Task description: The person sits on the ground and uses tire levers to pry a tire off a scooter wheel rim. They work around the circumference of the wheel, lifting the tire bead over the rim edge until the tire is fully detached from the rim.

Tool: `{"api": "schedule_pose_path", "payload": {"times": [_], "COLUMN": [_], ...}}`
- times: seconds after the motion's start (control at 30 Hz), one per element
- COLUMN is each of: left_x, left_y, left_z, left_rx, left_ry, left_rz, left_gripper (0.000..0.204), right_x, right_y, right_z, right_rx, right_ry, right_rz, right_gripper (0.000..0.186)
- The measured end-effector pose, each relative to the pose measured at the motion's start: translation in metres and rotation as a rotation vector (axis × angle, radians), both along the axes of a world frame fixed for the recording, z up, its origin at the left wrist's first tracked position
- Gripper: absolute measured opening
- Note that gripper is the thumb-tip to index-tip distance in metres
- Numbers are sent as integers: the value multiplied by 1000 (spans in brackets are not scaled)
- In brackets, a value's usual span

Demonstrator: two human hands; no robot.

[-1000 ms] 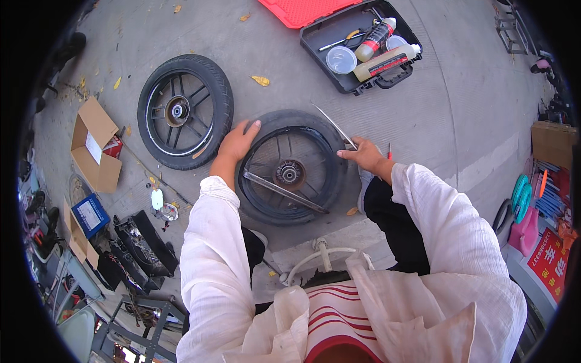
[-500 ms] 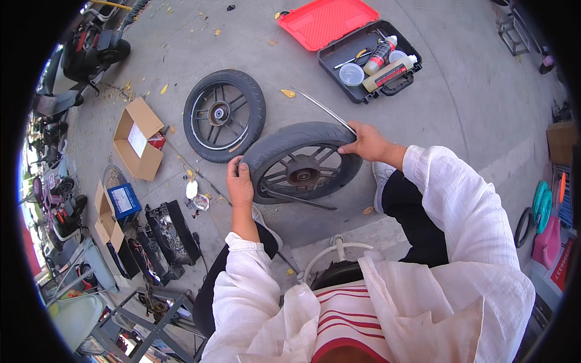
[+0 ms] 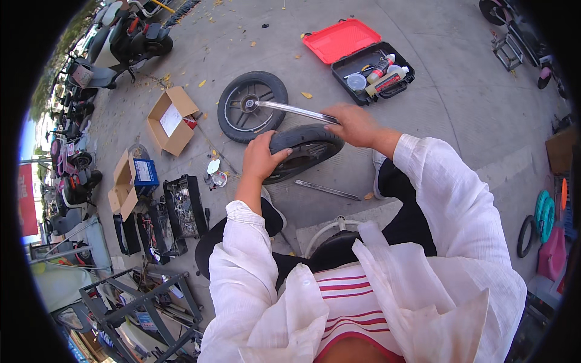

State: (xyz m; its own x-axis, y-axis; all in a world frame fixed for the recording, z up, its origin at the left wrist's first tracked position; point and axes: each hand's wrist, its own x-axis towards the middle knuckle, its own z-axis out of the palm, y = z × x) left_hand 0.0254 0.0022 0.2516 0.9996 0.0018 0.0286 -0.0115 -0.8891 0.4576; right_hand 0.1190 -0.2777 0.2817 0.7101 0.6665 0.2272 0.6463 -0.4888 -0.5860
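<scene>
My left hand (image 3: 260,158) grips the near tyred wheel (image 3: 302,138), tilted up on its edge between my hands, its spokes largely hidden. My right hand (image 3: 356,126) is closed on a long steel tyre lever (image 3: 284,109) at the wheel's upper right; this lever points left, over the other wheel (image 3: 254,77), which lies flat behind. A second steel bar (image 3: 327,189) lies on the concrete just right of and nearer than the held wheel.
Open toolbox with red lid (image 3: 342,41) and bottles behind; cardboard boxes (image 3: 175,142), black trays of small parts (image 3: 184,206) and a metal rack (image 3: 136,302) at left; parked scooters (image 3: 115,48) beyond; hoses (image 3: 543,209) at right; a low seat (image 3: 327,251) beneath me.
The wheel has gone from flat to tilted up on edge. The bar that lay across it is now on the ground. The lever in my right hand has swung lower toward the horizontal.
</scene>
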Motion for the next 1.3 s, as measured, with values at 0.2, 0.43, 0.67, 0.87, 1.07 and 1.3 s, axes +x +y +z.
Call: {"api": "schedule_pose_path", "payload": {"times": [0.2,0.43,0.67,0.87,1.07,1.3], "left_x": [-4,0,-3,-5,-1,5], "left_y": [-4,-27,-31,-19,-8,10], "left_z": [2,4,9,2,-8,0], "left_rx": [10,61,56,30,-54,-139], "left_ry": [72,15,81,62,57,115], "left_rz": [72,39,23,5,35,94], "left_gripper": [68,70,64,61,55,50], "right_x": [-41,-75,-69,-51,-23,-27], "right_y": [-71,-65,-31,13,56,67], "right_z": [93,103,96,128,141,132], "right_rx": [-612,-809,-821,-912,-914,-904], "right_ry": [-64,-112,-164,-319,-458,-423], "right_rz": [16,8,41,228,370,320], "right_gripper": [23,19,13,10,11,12]}}
